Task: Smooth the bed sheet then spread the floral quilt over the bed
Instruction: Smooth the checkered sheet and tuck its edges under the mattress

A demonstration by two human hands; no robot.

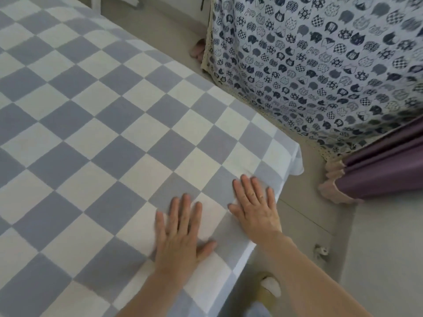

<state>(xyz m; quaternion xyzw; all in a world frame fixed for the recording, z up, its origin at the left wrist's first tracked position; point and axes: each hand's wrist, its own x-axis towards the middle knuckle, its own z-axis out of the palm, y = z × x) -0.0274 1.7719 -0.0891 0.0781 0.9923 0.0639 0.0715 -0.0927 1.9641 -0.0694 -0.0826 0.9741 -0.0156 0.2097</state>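
Hands lie flat, fingers spread, on the checked sheet (96, 115) near its corner: right hand (256, 209) nearer the edge, left hand (180, 234) just inboard; no floral quilt shows.

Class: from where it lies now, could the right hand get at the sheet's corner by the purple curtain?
Probably yes. The right hand lies flat on the sheet, the corner is just ahead of its fingertips, and nothing lies between.
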